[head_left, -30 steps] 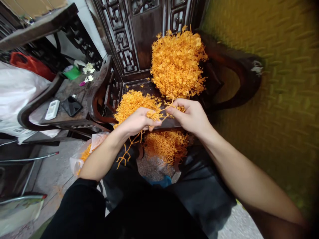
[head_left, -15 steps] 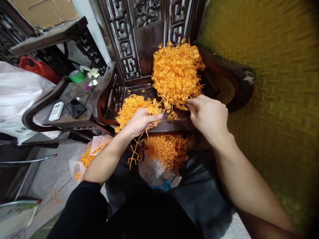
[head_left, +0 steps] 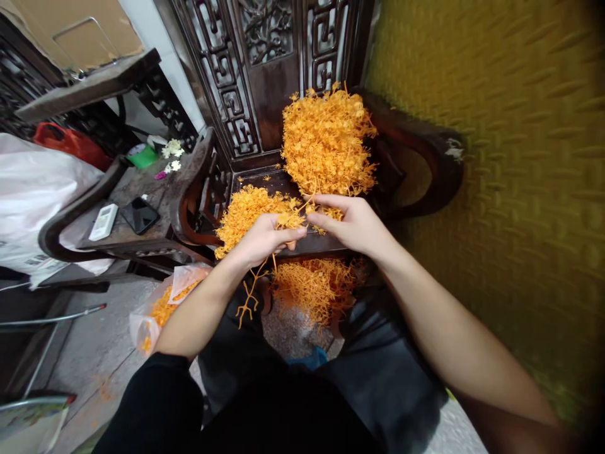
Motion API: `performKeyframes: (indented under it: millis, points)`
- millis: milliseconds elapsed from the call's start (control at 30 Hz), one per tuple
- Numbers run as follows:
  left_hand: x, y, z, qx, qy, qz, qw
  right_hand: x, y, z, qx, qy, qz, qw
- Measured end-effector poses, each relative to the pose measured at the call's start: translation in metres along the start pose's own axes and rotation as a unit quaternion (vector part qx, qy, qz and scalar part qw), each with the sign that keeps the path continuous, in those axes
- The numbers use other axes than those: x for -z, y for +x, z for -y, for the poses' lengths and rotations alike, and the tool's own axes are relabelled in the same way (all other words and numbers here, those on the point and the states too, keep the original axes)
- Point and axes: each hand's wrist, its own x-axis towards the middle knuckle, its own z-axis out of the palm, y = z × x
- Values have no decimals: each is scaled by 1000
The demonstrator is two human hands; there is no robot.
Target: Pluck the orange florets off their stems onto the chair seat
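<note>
Left hand (head_left: 259,238) fingers pinch orange sprig (head_left: 288,221); right hand (head_left: 355,224) fingers touch it.

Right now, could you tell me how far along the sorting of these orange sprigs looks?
Done, it seems: a loose orange pile on the chair seat, more loose bits on the floor below. In hand: the left hand grips a sprig whose stem hangs down, and the right hand pinches pieces beside it. Left: the big orange bundle against the chair back looks largely untouched.
</note>
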Motion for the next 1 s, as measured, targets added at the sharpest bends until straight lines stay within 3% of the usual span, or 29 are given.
performKeyframes:
  millis: [67,133,233,300,433,500,567,667,733,867,1000]
  points:
    - [0,-1,0,-5,10,5,1000,-1,3,-3,4,-17,18,1000]
    - [1,-2,0,7,-2,19,1000,1,2,-5,15,-97,-12,995]
    - [2,0,1,46,-40,28,998,4,-2,-3,23,-298,-106,948]
    - [2,3,1,65,-56,24,996,5,-2,-1,9,-393,-128,911]
    - [5,0,-1,76,-67,44,994,21,8,-17,-35,-435,-163,885]
    - [11,-3,0,70,-78,38,994,36,12,-32,-62,-398,-208,891]
    - [17,-5,3,51,-88,8,995,47,11,-43,-89,-303,-231,920]
    - [20,-1,12,12,-88,-23,996,39,-2,-35,-131,-80,-158,975]
    - [17,4,16,-12,-91,-20,996,21,-15,-17,-113,30,-83,990]
    - [7,7,15,-32,-109,-26,993,-7,-27,14,-110,160,33,980]
    - [3,6,9,-50,-144,-44,987,-9,-22,16,-134,305,71,940]
